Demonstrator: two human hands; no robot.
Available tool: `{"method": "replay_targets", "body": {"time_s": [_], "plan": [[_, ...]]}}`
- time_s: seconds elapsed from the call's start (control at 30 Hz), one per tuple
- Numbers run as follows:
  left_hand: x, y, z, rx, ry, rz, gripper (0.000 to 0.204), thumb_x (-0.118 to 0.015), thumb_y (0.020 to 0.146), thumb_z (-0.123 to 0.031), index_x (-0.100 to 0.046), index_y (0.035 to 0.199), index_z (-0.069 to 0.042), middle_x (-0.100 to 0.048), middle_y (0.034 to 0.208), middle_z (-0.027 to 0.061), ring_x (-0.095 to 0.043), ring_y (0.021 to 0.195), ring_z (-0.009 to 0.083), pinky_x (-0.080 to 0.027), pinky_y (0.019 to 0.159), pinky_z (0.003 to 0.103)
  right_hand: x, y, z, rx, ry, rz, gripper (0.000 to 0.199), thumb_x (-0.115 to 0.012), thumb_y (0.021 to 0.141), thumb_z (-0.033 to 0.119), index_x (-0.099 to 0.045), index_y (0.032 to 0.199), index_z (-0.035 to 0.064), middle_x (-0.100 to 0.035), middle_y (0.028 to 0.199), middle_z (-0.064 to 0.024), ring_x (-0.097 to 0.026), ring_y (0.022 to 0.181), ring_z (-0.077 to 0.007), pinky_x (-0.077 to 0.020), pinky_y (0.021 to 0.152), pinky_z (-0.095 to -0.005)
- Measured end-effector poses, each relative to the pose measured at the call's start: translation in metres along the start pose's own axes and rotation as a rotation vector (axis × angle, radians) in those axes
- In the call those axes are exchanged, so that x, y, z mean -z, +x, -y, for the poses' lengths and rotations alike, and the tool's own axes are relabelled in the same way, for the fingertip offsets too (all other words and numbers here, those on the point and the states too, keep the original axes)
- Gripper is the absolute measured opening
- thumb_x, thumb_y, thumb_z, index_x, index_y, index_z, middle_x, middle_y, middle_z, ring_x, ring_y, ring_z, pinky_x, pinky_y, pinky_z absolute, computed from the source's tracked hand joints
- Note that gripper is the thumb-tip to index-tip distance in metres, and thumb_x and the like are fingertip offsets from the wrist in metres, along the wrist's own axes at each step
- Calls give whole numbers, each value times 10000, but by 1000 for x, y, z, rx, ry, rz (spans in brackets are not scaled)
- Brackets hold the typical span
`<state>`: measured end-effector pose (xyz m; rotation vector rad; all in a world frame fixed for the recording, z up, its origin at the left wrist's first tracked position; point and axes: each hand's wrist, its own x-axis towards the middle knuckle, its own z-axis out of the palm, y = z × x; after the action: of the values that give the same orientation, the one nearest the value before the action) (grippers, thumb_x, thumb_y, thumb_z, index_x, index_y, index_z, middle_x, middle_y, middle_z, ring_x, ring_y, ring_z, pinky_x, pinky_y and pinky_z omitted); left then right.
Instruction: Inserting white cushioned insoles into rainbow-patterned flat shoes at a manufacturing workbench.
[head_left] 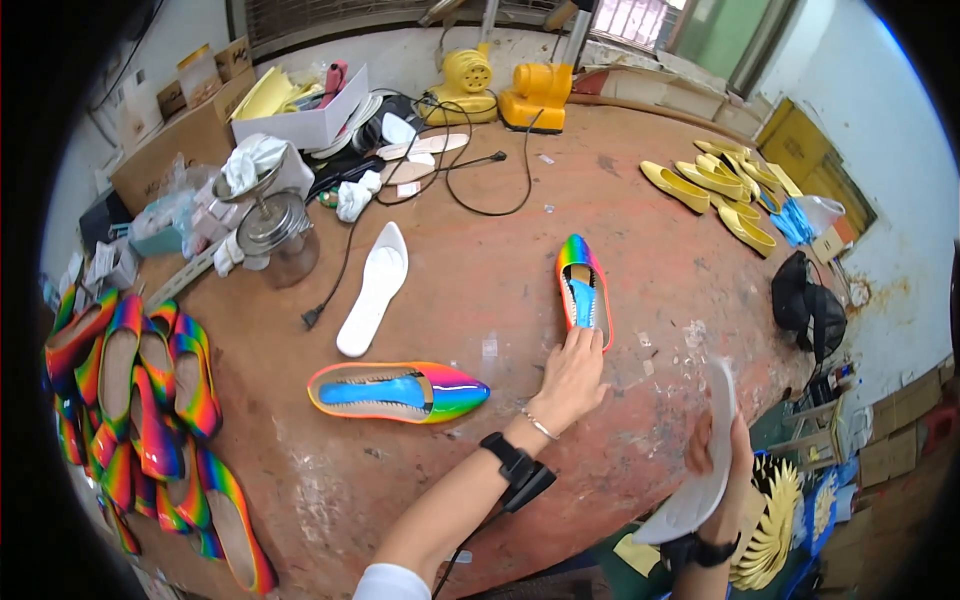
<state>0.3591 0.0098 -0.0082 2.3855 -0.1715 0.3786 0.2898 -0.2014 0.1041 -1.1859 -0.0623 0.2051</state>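
My left hand (572,382) reaches across the table with its fingers closed on the heel end of a rainbow pointed flat shoe (602,290). That shoe points away from me and has blue material inside. In my right hand (738,455), off the table's near right edge, is a white insole (722,420) held upright. A second rainbow shoe (455,392) lies left of my left forearm, toe to the right, also with a blue inside. Behind it, another white insole (375,285) lies flat on the table.
Rainbow shoes are heaped (140,390) at the left. A metal-lidded jar (285,245) stands behind them. Two yellow blowers (533,98) and a black cable (500,212) lie at the back. Yellow shoes (712,180) and a black bag (803,305) sit at the right.
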Motion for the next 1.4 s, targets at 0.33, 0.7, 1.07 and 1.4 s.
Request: {"method": "replay_targets", "body": {"time_s": [0.33, 0.7, 1.07, 1.4], "plan": [[103, -243, -20, -94, 75, 56, 220, -832, 746, -203, -666, 818, -78, -663, 887, 83, -605, 873, 294, -482, 799, 406, 50, -44, -36, -334, -564, -238, 449, -441, 1070, 355, -621, 1119, -54, -630, 926, -66, -582, 816, -146, -461, 743, -266], [153, -425, -19, 410, 275, -89, 653, -895, 692, -309, -561, 1191, -52, -387, 1501, 293, -369, 1402, 477, -314, 1149, 553, -103, -126, -167, 544, -874, 1069, 270, -692, 685, 132, -758, 940, 73, -651, 1090, -51, -566, 1057, -217, -431, 870, -373], [112, -437, 6, 370, -198, -431, 1275, -834, 688, -618, -46, 1546, -100, -345, 1477, 347, -426, 1349, 442, -391, 1099, 527, -136, -162, -215, 410, -845, 1008, 239, -721, 665, 112, -771, 900, 108, -686, 1108, -11, -595, 1007, -186, -457, 848, -353], [112, -444, 13, 304, -216, -390, 1239, -816, 732, -590, -16, 1563, -137, -338, 1485, 355, -427, 1348, 452, -377, 1095, 534, -146, -173, -226, 407, -888, 1014, 304, -682, 677, 115, -747, 960, 26, -622, 1116, -95, -565, 1028, -244, -467, 812, -360]]}}
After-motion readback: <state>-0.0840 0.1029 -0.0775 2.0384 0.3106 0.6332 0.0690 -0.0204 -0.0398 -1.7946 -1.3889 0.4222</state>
